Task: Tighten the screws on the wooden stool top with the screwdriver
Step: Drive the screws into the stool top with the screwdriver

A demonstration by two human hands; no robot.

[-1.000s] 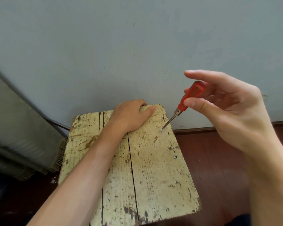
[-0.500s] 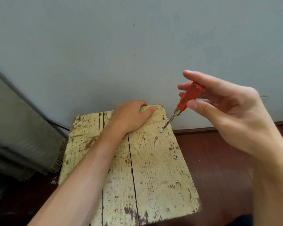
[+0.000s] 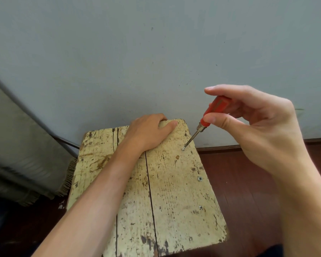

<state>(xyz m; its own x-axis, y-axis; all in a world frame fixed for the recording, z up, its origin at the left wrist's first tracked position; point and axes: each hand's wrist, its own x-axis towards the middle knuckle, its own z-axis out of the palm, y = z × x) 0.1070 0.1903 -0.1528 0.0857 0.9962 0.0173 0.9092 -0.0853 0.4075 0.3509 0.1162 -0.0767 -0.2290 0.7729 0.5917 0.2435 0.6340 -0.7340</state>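
The right hand (image 3: 263, 130) has its grip closed on the red handle of the screwdriver (image 3: 210, 115), pinched between thumb and fingertips, with the forefinger stretched over the handle's top. The tool leans: handle up toward the hand, thin metal shaft running down and left to its tip, which sits on a screw (image 3: 183, 149) near the far right corner of the wooden stool top (image 3: 174, 191). The left hand (image 3: 148, 132) lies palm down on the far edge of the stool top, fingers curled over that edge and thumb pointing toward the screwdriver; its grip holds the wood only, and the forearm crosses the boards from the near left.

The stool top is made of pale yellow-green painted planks, badly worn, with brown specks, chipped paint and dark cracks running lengthwise between the boards. Two more screw heads show along its right edge: one (image 3: 200, 179) about midway down that edge, another (image 3: 200, 207) nearer the viewer. Behind the stool top rises a grey wall (image 3: 156, 52), to its right lies dark red wooden floor (image 3: 248, 191), and to its left hangs grey fringed fabric (image 3: 17, 154).
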